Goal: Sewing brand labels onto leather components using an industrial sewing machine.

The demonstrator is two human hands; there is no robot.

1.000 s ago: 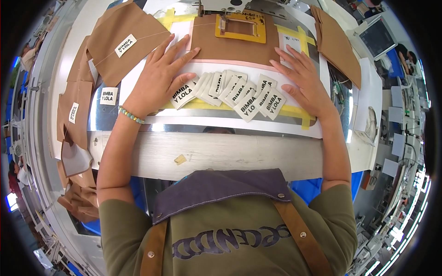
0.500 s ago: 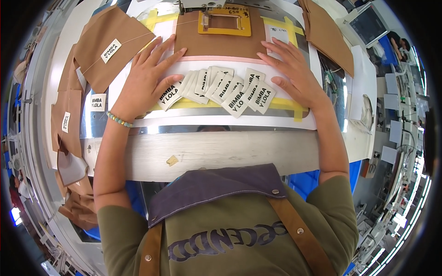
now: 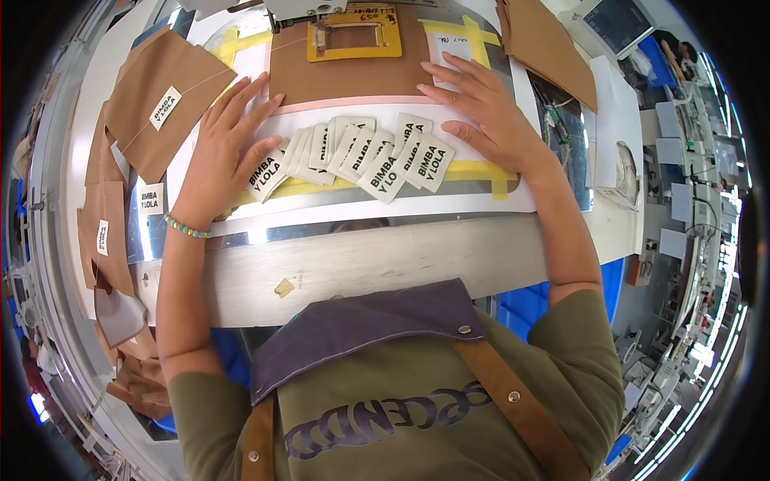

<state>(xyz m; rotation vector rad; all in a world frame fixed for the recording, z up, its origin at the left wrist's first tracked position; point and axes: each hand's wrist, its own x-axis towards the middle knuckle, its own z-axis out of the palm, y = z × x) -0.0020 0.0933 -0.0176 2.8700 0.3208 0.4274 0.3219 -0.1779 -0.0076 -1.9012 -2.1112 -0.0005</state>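
Observation:
My left hand (image 3: 233, 152) lies spread on the white board (image 3: 345, 208), fingertips beside the left edge of the brown fabric panel (image 3: 345, 80), thumb at the fanned white printed labels (image 3: 381, 172). My right hand (image 3: 477, 112) rests open at the panel's right edge, fingers over a white paper piece (image 3: 449, 48) taped with yellow strips (image 3: 481, 44), thumb near the labels. A yellow frame (image 3: 353, 52) with a rectangular window sits on the panel under the machine head (image 3: 297, 10). Brown pieces (image 3: 156, 140) bearing white labels lie left of my left hand.
A stack of brown sheets (image 3: 545, 48) lies back right, beside a monitor (image 3: 609, 32). Blue bins (image 3: 517, 313) show below the table's front edge (image 3: 361, 264). Crumpled brown material (image 3: 140, 385) is at lower left. Another person (image 3: 682, 52) is at far top right, among machines.
The whole picture has shifted left and tilted slightly anticlockwise as the camera moved. My hands stay open, in about the same places against the panel and labels.

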